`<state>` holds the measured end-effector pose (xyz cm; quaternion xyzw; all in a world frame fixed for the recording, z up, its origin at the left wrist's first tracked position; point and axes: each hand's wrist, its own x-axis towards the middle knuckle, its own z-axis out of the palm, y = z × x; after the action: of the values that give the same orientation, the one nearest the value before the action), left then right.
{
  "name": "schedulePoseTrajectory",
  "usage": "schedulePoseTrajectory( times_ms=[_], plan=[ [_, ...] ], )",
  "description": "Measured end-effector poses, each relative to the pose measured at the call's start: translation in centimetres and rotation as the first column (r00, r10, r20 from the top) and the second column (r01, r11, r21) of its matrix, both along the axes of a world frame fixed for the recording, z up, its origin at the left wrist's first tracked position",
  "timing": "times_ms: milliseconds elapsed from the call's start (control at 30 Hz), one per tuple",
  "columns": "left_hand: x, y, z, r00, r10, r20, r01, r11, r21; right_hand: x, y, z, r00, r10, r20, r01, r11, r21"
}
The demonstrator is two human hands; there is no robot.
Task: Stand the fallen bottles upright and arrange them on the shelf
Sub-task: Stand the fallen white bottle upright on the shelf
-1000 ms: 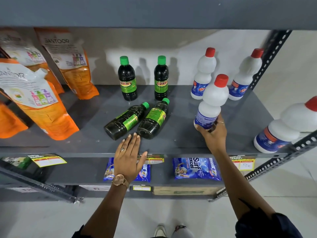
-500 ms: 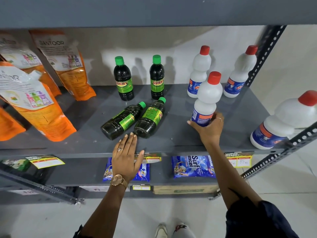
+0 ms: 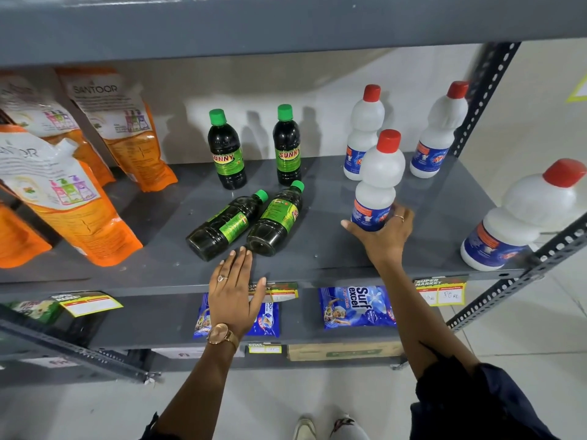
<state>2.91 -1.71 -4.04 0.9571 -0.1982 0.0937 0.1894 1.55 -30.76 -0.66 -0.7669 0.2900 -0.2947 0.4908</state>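
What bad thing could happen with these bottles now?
The right hand grips only the base of the white bottle, so it might tip. The two lying dark bottles could roll off the shelf's front edge if the open left hand bumps them.

The left hand wears a ring with a pale stone and, at the wrist, a rose-gold watch with a round face and metal band. The right hand has a thin ring on one finger. A dark navy sleeve covers the right upper arm. Light shoes show below.
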Motion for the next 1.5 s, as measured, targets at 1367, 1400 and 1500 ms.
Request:
schedulePoseTrajectory(
  times_ms=[1367, 1400, 1500],
  plan=[
    [-0.9, 0.3, 0.3, 0.999, -0.030, 0.013, 0.028, 0.990, 0.135, -9.7, 2.0, -1.6, 0.998, -0.051, 0.034, 0.055, 0.992, -0.113],
    [-0.9, 0.4, 0.4, 0.999, -0.032, 0.007, 0.031, 0.990, 0.138, -9.7, 2.1, -1.6, 0.998, -0.056, 0.038, 0.059, 0.992, -0.110],
    [-1.0, 0.4, 0.5, 0.999, -0.036, -0.017, 0.038, 0.989, 0.140, -9.6, 2.3, -1.4, 0.997, -0.069, 0.026, 0.071, 0.992, -0.104]
  ],
)
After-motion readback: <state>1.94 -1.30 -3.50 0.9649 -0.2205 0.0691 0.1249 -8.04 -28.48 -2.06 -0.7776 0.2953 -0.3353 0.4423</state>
